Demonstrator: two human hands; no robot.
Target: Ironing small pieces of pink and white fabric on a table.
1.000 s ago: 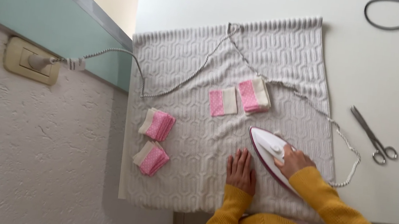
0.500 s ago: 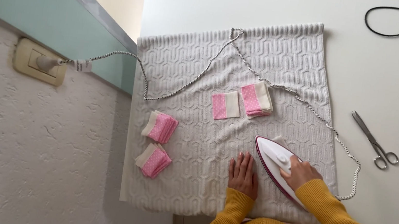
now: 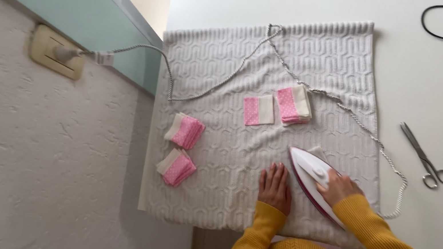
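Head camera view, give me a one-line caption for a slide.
Right hand guides a white iron over a textured towel, left hand flat beside it, pink-and-cream fabric pieces stacked nearby.

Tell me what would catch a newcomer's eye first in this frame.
The white iron at the towel's near right edge, gripped by the right hand, while the left hand lies flat beside it. Then the pink-and-cream fabric stacks at the towel's left, and the scissors on the table to the right.

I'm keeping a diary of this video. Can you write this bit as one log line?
right hand: grips iron on towel | left hand: flat on towel beside iron | pink patches: ahead | scissors: on table, right
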